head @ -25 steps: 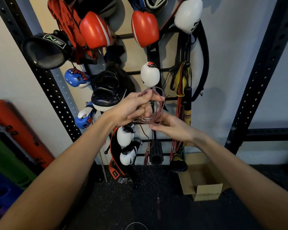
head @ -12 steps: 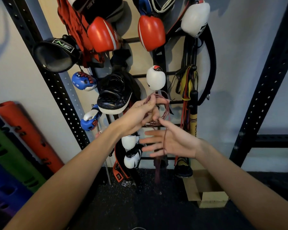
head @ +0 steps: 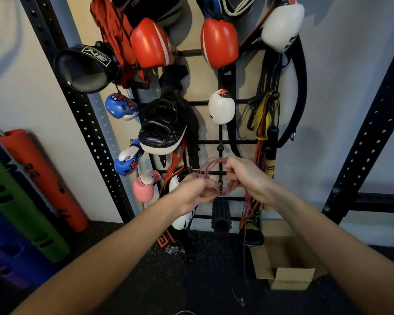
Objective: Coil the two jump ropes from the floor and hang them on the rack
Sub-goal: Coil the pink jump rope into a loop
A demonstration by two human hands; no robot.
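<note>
Item: pink jump rope (head: 214, 176), gathered into a small coil, held just before the lower pegs of the wall rack (head: 221, 142). Held by both hands so the loops keep their shape, likely for hooking on a peg. Left hand (head: 191, 192): fingers closed around the coil's left side, forearm reaching up from lower left. Right hand (head: 246, 176): pinched shut on the coil's upper right, wrist bent inward. A loose tail appears to hang below the right hand toward the floor (head: 191, 280), though dim light blurs it.
</note>
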